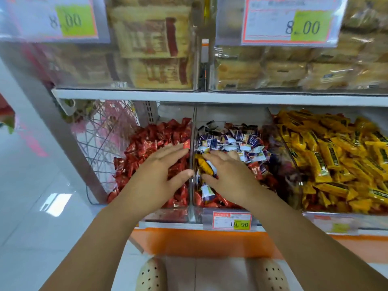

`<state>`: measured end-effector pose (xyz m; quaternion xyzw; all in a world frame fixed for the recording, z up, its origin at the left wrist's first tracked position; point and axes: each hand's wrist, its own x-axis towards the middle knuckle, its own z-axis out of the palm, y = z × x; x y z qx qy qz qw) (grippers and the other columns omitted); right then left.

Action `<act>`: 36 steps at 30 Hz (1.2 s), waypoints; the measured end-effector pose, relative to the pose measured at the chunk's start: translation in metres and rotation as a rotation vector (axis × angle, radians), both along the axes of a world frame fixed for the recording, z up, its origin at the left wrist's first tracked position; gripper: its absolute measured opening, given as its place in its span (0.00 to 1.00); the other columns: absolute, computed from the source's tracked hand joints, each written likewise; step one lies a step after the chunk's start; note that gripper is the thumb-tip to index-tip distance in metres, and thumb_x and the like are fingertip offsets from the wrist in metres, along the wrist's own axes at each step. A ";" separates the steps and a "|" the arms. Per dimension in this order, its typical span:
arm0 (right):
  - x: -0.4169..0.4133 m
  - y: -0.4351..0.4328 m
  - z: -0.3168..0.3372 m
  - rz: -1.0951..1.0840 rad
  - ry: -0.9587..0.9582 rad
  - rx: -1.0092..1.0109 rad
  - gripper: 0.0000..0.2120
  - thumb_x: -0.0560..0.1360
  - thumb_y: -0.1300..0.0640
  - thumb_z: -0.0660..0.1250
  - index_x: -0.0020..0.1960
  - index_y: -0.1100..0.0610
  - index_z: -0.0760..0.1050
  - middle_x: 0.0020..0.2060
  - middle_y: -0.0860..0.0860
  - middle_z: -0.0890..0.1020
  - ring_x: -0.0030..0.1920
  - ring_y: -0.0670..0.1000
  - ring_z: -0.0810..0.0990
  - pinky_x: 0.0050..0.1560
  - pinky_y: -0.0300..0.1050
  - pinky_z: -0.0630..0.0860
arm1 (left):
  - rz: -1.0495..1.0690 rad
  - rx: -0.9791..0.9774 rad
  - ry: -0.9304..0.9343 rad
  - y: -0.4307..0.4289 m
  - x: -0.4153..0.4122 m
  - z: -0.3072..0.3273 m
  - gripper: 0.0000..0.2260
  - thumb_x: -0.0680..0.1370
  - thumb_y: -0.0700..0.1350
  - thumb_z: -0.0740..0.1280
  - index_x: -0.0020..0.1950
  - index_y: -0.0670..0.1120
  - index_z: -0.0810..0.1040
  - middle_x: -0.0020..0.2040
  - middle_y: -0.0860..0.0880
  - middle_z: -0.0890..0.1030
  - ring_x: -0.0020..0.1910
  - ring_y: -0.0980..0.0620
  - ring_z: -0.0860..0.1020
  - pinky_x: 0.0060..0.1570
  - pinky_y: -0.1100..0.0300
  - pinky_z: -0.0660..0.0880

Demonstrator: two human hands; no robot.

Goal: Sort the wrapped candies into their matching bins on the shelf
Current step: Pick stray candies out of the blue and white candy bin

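Note:
Three clear bins sit side by side on the lower shelf. The left bin [168, 215] is full of red candies [147, 148]. The middle bin [231, 114] holds purple-and-white candies [237, 141] mixed with red ones [212, 203]. The right bin [294, 148] is full of yellow candies [336, 156]. My left hand [159, 171] hovers over the red bin with its fingers straight; a red candy [186, 143] lies at its fingertips. My right hand [231, 177] reaches into the middle bin, with its thumb and fingers curled round a yellow candy [204, 165].
A clear divider [192, 133] separates the red and middle bins. A price tag [232, 220] hangs on the shelf's front edge. Packed biscuits [155, 49] fill the shelf above. A wire basket [105, 133] hangs at the left. My shoes [151, 274] stand below.

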<state>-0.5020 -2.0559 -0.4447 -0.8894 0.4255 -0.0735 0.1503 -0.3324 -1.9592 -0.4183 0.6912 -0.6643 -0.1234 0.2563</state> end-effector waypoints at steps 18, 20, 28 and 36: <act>0.018 -0.013 0.000 0.017 0.064 -0.024 0.18 0.69 0.47 0.71 0.55 0.49 0.69 0.43 0.48 0.77 0.49 0.54 0.75 0.40 0.45 0.67 | -0.008 0.001 0.087 -0.006 0.000 -0.003 0.26 0.76 0.57 0.64 0.74 0.58 0.64 0.72 0.63 0.63 0.69 0.69 0.57 0.59 0.83 0.47; 0.015 -0.012 0.000 -0.019 -0.015 -0.022 0.14 0.70 0.49 0.70 0.52 0.48 0.70 0.38 0.46 0.76 0.43 0.53 0.75 0.38 0.45 0.67 | -0.001 -0.001 0.100 -0.005 -0.001 -0.001 0.26 0.76 0.57 0.65 0.73 0.58 0.65 0.71 0.64 0.64 0.70 0.68 0.58 0.63 0.78 0.50; -0.026 -0.029 0.025 -0.172 -0.686 0.544 0.15 0.70 0.60 0.72 0.52 0.43 0.77 0.38 0.51 0.81 0.35 0.50 0.78 0.39 0.40 0.74 | 0.020 -0.106 0.083 -0.013 -0.013 0.003 0.24 0.75 0.52 0.69 0.71 0.59 0.68 0.66 0.66 0.65 0.68 0.66 0.60 0.60 0.81 0.49; -0.047 -0.033 0.029 -0.124 -0.812 0.785 0.18 0.74 0.64 0.69 0.62 0.51 0.74 0.42 0.50 0.84 0.42 0.48 0.81 0.44 0.42 0.75 | -0.018 -0.127 0.039 -0.033 -0.034 0.001 0.24 0.77 0.49 0.68 0.72 0.55 0.68 0.72 0.58 0.67 0.73 0.60 0.57 0.64 0.77 0.44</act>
